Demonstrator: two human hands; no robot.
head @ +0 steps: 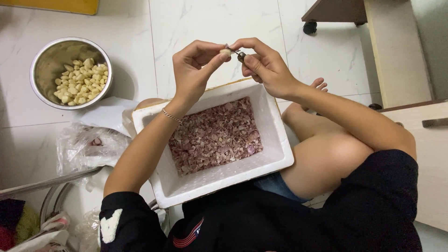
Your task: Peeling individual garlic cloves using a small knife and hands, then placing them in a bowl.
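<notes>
White foam box [275,140] sits right on the lap, nearest of all, its floor thick with purplish papery garlic skins [214,137], and it looks placed there so the peelings drop straight in from the hands above. Over its far rim the left hand [193,65] is curled, thumb and fingertips pinched on a pale garlic clove [226,52], a thin bracelet at the wrist. Meeting it from the right, the right hand [266,67] is closed round a small dark-handled knife [239,54], tip touching the clove, both held high and close, likely so the eye can follow the cut. Off to the left on the marble floor lies a crumpled clear plastic bag [88,147], something purplish just showing inside. Further out on the left, a round steel bowl [42,58] holds a heap of peeled cloves [83,81], kept well apart from the skins. Far right, a castor under a piece of wooden furniture [336,10]
</notes>
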